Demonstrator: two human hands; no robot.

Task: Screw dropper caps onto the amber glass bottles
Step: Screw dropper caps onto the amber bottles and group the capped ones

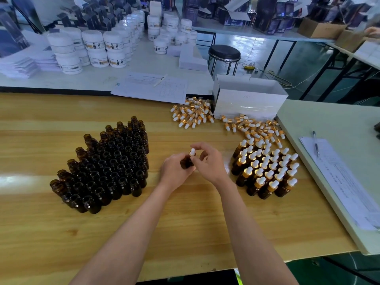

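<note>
Curled fingers of the left grip [174, 169] cover most of the amber bottle [186, 163]; only a dark patch of its glass shows. The right grip [209, 161] pinches the dropper cap [192, 151] and hides its collar, so only the white bulb shows, and how far it sits on the neck cannot be told. Both forearms are cut off at 6 o'clock. Print on the far sheet [152, 87] at 12 o'clock and the side sheet [339, 177] at 3 o'clock is too small to read. Labels on the white jars [98, 48] at 11 o'clock are blurred. A dark object [377, 130] at 3 o'clock is cut by the edge.
</note>
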